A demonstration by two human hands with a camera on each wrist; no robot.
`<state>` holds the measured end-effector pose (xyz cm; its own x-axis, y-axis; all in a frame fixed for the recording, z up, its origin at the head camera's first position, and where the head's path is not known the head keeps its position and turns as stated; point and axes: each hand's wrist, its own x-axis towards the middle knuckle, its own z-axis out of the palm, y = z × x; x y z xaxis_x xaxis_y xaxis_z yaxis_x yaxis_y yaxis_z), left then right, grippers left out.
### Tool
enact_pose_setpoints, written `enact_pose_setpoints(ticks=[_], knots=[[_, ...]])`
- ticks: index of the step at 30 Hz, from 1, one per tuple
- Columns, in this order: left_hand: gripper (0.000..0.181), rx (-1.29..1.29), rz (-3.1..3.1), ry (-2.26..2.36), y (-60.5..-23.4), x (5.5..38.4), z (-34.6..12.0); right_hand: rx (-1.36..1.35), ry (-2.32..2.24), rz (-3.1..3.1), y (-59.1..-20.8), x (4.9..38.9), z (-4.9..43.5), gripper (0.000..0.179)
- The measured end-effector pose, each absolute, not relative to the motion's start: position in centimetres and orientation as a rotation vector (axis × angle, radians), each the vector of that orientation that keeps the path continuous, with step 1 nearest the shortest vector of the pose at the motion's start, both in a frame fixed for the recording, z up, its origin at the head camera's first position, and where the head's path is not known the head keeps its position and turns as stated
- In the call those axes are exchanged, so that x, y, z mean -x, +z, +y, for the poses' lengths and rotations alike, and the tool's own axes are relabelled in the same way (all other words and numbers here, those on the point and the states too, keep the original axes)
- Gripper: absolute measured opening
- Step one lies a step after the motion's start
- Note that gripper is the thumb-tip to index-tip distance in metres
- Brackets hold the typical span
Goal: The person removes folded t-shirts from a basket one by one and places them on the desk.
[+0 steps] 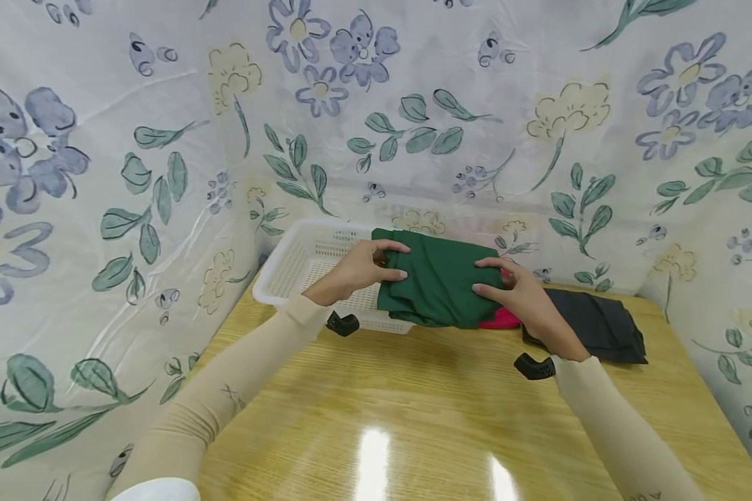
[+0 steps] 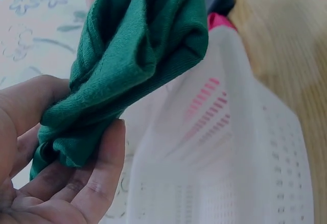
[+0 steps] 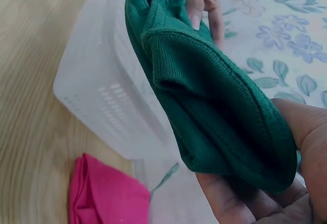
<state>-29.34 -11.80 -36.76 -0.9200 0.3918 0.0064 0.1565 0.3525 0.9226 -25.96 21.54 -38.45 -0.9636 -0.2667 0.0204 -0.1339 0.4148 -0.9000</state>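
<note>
A folded dark-green garment of ribbed-looking cloth is held up between both hands, over the right part of the white basket. My left hand pinches its left end, thumb on one face and fingers on the other, as the left wrist view shows. At the opposite end my right hand grips the cloth the same way; in the right wrist view its folded layers and a seamed edge face the camera. Behind the green garment, a folded pink cloth lies on the table beside the basket, mostly hidden in the head view.
A folded black cloth lies on the wooden table right of the pink one. Flower-patterned sheeting rises behind the table and at both sides. The perforated basket stands at the back left, against the sheeting.
</note>
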Motion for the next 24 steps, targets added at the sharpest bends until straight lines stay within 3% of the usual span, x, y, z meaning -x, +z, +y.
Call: enact_pose_setpoints(ticks=[24], knots=[[0.046, -0.68, 2.398, 1.548, -38.5, 27.0, -5.0, 0.278, -1.643, 2.584, -40.6, 21.1, 28.5, 0.058]])
